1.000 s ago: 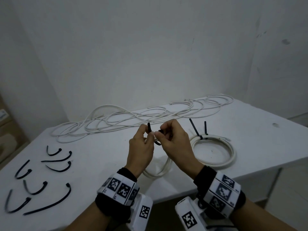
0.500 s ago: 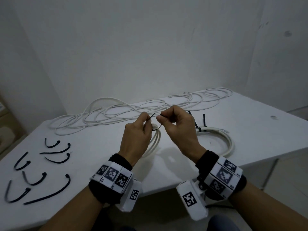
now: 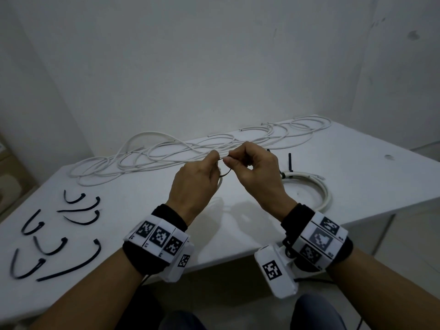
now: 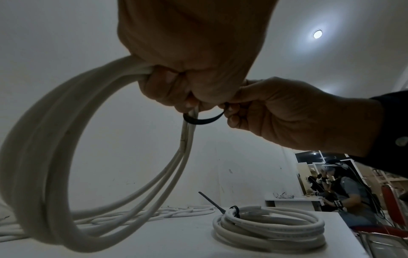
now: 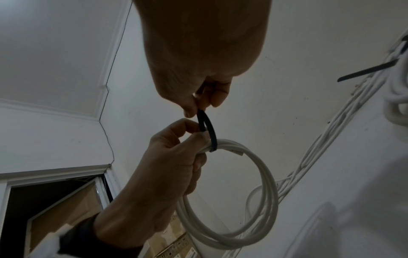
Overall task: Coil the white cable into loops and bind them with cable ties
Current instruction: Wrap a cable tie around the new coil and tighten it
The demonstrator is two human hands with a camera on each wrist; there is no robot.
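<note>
We hold a small coil of white cable [image 4: 44, 157] in our left hand [image 3: 192, 186], fingers curled around the bundled strands, above the white table [image 3: 357, 177]. Our right hand [image 3: 257, 172] pinches a black cable tie [image 4: 202, 119] that loops around the strands just beside the left fingers. A finished coil [image 4: 269, 228], already bound with ties, lies on the table to the right. More loose cable [image 3: 166, 153] lies along the wall, and spare ties [image 3: 54, 234] lie at the left.

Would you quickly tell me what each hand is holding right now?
Left hand: grips the white coil.
Right hand: pinches the black cable tie looped round it.
</note>
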